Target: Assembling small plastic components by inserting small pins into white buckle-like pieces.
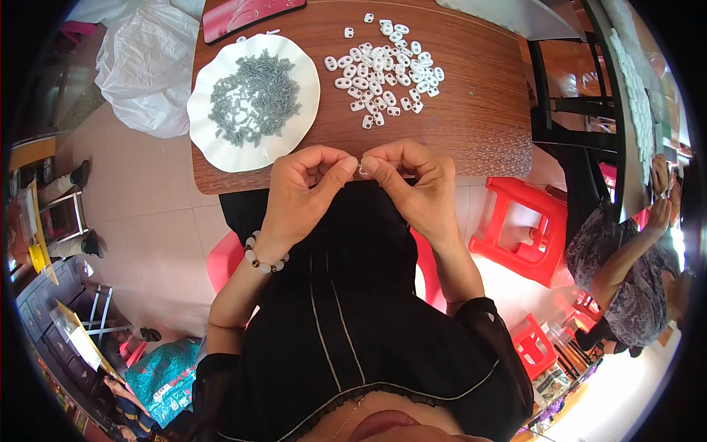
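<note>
My left hand (305,190) and my right hand (423,188) meet just off the near edge of the table, each pinching with thumb and forefinger. Between the fingertips shows a small white plastic piece (361,170), mostly covered by them. Beyond my right hand, a loose heap of white two-holed plastic pieces (377,87) lies on the wood. Past my left hand stands a white plate with a wavy rim (210,151). Many thin grey spring-like pieces (276,87) are piled in it.
The brown wooden table (479,110) carries a pink flat case (250,16) at its far left. A white plastic bag (147,70) is beside it. On the right are a red stool (490,243) and another person (626,258) working at a neighbouring table. A teal bag (166,379) sits lower left.
</note>
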